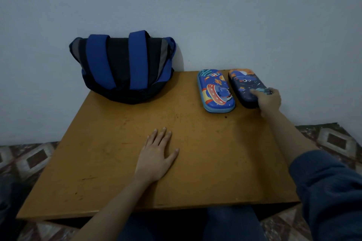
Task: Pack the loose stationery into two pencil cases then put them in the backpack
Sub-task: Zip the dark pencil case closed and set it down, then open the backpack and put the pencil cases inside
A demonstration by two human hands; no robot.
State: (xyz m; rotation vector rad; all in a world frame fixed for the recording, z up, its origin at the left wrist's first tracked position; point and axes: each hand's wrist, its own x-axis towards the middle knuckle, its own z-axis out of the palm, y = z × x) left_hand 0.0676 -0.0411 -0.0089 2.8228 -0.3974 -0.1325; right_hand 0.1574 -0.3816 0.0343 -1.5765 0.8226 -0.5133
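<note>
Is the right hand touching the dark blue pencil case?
Touching. The head view shows the right hand gripping the dark blue pencil case at its near end.

On table (121, 172): backpack (123, 68) back left; left case (215, 92) beside right case (245, 84), back right

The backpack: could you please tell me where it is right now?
In the head view, the backpack stands at the table's far left edge against the wall, well left of the light blue pencil case.
</note>
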